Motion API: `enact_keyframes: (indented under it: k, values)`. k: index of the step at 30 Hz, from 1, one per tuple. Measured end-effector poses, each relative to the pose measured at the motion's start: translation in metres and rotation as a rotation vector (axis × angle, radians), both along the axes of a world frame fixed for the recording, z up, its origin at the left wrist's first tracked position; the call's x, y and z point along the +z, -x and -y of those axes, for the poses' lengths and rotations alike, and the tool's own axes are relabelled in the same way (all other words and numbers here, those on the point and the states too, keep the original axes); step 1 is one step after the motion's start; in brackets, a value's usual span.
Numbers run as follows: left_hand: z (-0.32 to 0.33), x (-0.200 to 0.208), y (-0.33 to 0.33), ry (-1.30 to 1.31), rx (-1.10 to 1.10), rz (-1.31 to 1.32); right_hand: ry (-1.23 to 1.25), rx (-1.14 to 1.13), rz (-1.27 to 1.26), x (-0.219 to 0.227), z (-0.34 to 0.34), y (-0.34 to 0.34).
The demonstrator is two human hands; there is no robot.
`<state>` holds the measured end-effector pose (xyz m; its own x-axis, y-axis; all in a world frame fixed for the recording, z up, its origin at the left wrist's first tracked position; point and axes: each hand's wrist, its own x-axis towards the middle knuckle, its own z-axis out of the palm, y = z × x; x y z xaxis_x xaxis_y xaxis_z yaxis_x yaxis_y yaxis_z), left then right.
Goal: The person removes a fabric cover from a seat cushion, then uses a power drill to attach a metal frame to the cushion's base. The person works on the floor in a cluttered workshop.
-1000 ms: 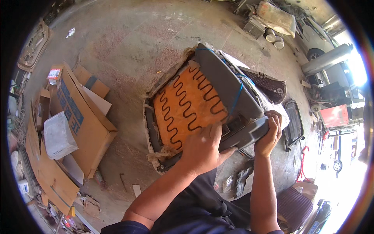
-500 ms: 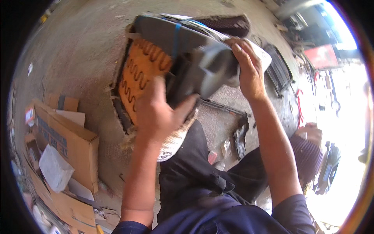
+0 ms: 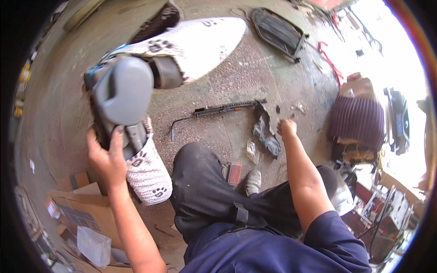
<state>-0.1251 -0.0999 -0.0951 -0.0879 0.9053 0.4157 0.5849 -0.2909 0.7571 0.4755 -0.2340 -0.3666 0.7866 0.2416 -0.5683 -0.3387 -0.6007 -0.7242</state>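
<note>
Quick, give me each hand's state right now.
Left hand: closed on the edge of the grey car seat, holding it up.
Right hand: loosely curled, holding nothing, above the black scrap on the floor.

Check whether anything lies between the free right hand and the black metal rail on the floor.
Nothing visible does. The right hand hangs closed just right of the black metal rail, with only a crumpled dark plastic scrap below it, off the direct line. The left hand grips the grey seat well clear.
</note>
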Motion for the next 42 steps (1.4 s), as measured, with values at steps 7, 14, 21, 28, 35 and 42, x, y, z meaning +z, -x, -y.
enact_keyframes:
  k: [7,14,21,28,35,42]
  values:
    - [-0.002,-0.013,0.029,-0.085,0.02,-0.129,0.728,0.304,0.322,-0.063,0.107,0.081]
    - [-0.019,-0.027,0.034,-0.059,-0.008,-0.112,0.465,0.345,0.263,-0.096,0.156,0.066]
    - [-0.019,-0.022,0.044,-0.054,-0.01,-0.134,0.081,1.035,-0.312,-0.071,0.115,0.095]
    - [-0.018,-0.018,0.048,-0.038,-0.02,-0.162,0.167,0.941,-0.108,-0.098,0.093,0.048]
    - [-0.01,-0.015,0.053,-0.022,-0.023,-0.135,0.478,0.416,0.62,-0.114,0.06,-0.152]
    - [0.0,-0.012,0.054,-0.055,0.005,-0.164,0.465,0.594,0.768,-0.122,0.015,-0.154]
